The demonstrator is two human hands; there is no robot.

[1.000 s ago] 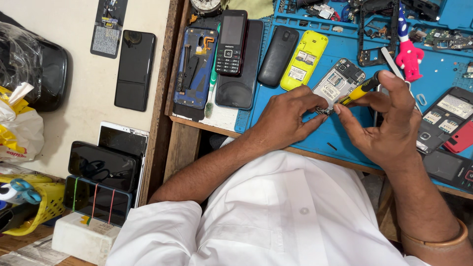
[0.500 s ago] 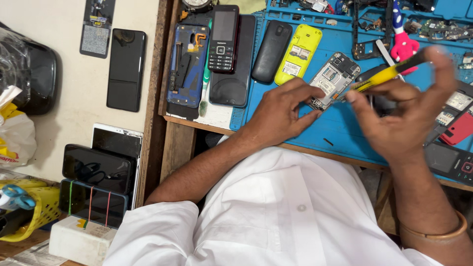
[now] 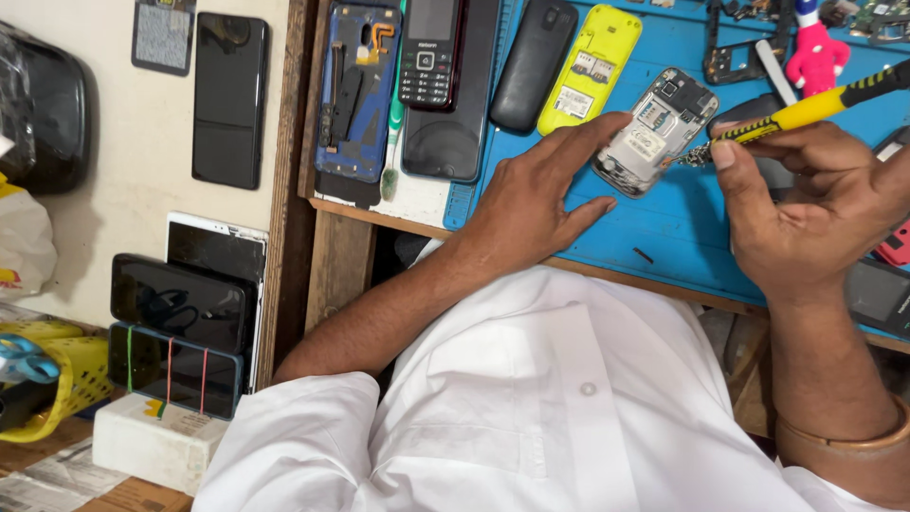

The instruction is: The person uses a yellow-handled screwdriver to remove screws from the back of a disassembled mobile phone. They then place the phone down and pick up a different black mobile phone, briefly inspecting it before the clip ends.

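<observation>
Dark blank smartphone screen flat on the cream counter, small grey label card beside it. Below, two black-screened phones stacked over a white box.

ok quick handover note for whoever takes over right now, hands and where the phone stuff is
Left hand: flat on the blue mat, fingertips steadying the opened phone.
Right hand: grips the yellow screwdriver, tip at the phone's right edge.
Done: back cover is off, the board shows.
Left: whether any screws are out cannot be told. A small dark bit lies loose on the mat near its front edge.
Yellow phone shell lies just left of the opened phone.
</observation>
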